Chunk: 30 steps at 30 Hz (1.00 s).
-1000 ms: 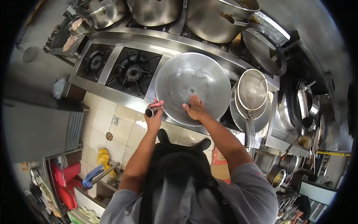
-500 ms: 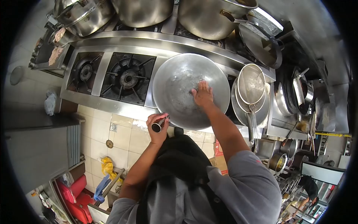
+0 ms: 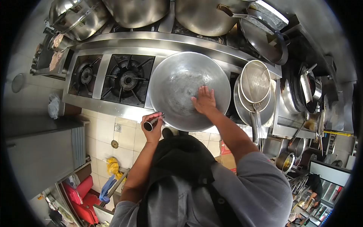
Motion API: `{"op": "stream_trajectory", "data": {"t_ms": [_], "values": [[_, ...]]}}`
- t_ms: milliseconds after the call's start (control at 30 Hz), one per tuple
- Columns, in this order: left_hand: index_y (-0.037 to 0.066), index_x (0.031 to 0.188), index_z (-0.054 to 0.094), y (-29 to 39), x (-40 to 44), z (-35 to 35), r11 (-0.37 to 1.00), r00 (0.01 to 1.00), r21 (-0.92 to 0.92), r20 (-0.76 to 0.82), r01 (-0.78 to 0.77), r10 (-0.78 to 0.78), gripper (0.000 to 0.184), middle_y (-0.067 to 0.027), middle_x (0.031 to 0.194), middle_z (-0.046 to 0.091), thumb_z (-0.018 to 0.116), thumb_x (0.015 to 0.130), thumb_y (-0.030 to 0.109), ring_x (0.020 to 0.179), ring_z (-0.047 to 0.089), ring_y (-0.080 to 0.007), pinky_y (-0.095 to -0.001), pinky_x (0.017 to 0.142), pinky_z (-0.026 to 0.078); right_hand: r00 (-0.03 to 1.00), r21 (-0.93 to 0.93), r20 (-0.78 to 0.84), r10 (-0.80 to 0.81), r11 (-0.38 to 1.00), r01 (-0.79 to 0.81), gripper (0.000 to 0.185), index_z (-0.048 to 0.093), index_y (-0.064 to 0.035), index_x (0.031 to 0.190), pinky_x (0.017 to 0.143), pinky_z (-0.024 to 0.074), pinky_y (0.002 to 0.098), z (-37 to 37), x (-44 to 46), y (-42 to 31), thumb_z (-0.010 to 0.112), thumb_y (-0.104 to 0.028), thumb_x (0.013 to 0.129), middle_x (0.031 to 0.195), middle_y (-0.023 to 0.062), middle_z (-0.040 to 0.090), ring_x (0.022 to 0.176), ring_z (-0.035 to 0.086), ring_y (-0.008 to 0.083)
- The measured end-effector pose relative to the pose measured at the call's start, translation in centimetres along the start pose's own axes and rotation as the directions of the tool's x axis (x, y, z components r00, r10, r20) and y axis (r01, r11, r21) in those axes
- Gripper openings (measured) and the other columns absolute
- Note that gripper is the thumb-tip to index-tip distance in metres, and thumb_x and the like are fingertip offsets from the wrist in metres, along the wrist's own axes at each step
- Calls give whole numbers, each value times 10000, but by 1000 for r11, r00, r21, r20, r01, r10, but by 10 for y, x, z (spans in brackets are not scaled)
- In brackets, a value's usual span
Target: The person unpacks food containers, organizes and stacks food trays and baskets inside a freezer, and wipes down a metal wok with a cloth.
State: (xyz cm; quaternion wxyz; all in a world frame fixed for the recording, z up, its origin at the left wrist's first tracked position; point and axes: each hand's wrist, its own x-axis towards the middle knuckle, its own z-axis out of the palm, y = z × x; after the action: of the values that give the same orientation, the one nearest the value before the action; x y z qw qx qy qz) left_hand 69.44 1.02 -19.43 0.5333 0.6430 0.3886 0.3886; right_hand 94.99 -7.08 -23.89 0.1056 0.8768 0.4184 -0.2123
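A large, wide metal wok (image 3: 172,81) sits on the stove in front of me, its inner surface shiny and wet-looking around the middle. My left hand (image 3: 152,128) is wrapped around the wok's hollow tube handle (image 3: 148,126), whose dark open end faces me. Inside the bowl, my right hand (image 3: 205,101) lies palm down with its fingers stretched out. It is on the right side of the wok and appears to touch the metal. Whatever is under the palm is hidden.
Two burners (image 3: 128,80) are left of the wok. To its right, a round wire strainer (image 3: 255,81) rests on stacked bowls. Large steel pots (image 3: 136,13) line the back, with a frying pan (image 3: 261,39) beside them. Below is a tiled floor (image 3: 124,138).
My right hand has slid slightly toward me and to the right across the wok's inside. My left hand keeps its hold on the handle. The view has shifted a little.
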Motion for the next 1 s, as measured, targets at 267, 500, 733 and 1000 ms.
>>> {"op": "stream_trajectory", "data": {"t_ms": [267, 500, 733, 1000], "values": [[14, 885, 639, 5, -2, 1, 999, 999, -29, 4, 36, -36, 135, -76, 938, 647, 684, 769, -39, 848, 636, -149, -265, 774, 517, 996, 89, 7, -85, 993, 84, 695, 168, -21, 1472, 1151, 33, 459, 19, -6, -29, 239, -490, 964, 1550, 138, 128, 1438, 49, 310], [14, 923, 621, -9, -7, 2, 982, 997, -169, 7, 81, -81, 154, -76, 958, 645, 677, 787, -32, 868, 633, -147, -265, 786, 516, 994, 133, -101, -38, 990, 51, 779, 141, 39, 1457, 1155, 59, 434, 19, 17, -7, 255, -541, 950, 1543, 191, 93, 1438, 39, 319], [11, 938, 605, -15, -5, 1, 977, 992, -173, 33, 124, -120, 156, -86, 997, 645, 668, 801, -28, 894, 624, -148, -266, 816, 505, 991, 137, -125, -50, 988, 67, 771, 170, 26, 1453, 1152, 87, 459, 19, 20, 7, 333, -528, 942, 1542, 188, 101, 1432, 30, 349], [5, 1109, 547, 2, -7, -8, 935, 974, -272, 94, 226, -208, 344, -102, 1137, 613, 690, 796, -8, 1001, 587, -153, -285, 886, 478, 830, 503, 122, -545, 754, 422, 548, 568, -79, 1249, 1080, 305, 399, 0, -54, -22, 459, -494, 907, 1375, 190, 450, 1295, 397, 339]]}}
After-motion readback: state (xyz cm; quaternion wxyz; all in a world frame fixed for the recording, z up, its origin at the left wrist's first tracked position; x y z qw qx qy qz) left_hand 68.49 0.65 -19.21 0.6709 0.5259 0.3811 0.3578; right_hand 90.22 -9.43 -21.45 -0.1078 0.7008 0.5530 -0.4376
